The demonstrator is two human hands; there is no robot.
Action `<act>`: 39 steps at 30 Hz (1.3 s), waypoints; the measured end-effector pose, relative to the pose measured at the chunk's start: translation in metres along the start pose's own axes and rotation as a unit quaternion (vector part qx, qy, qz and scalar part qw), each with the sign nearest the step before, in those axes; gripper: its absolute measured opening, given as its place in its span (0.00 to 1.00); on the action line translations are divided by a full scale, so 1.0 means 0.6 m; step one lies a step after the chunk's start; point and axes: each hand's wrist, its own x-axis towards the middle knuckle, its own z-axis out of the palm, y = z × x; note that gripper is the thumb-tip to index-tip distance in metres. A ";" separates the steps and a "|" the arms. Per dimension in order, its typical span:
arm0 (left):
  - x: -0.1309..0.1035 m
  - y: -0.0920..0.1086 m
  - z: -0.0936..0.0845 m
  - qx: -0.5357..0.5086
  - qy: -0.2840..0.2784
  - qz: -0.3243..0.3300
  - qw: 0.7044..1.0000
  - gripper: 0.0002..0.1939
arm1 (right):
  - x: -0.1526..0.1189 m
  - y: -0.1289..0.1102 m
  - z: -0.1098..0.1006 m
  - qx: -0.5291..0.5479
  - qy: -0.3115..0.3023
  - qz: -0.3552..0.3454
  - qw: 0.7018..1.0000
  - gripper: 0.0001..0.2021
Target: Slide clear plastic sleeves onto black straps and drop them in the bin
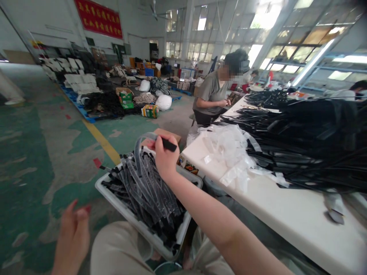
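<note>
My right hand (166, 156) is closed around a strap (137, 154) above the bin. One black end of the strap sticks out of my fist, and its greyish, plastic-covered length curves down toward the pile. Beneath it stands a white plastic bin (107, 193) full of similar black straps (149, 191), many in clear sleeves. Lower left, my left hand (73, 236) is held in the air beside my knee, slightly blurred. Its fingers are apart with nothing in them, and it touches neither the bin nor the straps.
A white table (266, 214) runs along the right, with clear plastic wrappers (229, 149) and a large heap of black straps (321, 141). A person (212, 91) sits at its far side. Loaded blue pallets (86, 114) stand on the floor at left.
</note>
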 end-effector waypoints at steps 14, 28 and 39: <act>-0.048 -0.054 0.120 -0.010 -0.104 -0.032 0.994 0.40 | -0.338 0.151 -0.466 -0.375 -0.162 0.322 0.854 0.34; -0.127 0.446 0.369 -0.062 -0.229 0.598 0.765 0.26 | -0.111 -0.146 -0.591 -0.710 -0.166 -0.001 0.684 0.42; -0.154 0.504 0.390 -0.200 -0.247 0.600 0.734 0.11 | -0.040 -0.177 -0.582 -0.692 -0.155 -0.099 0.698 0.23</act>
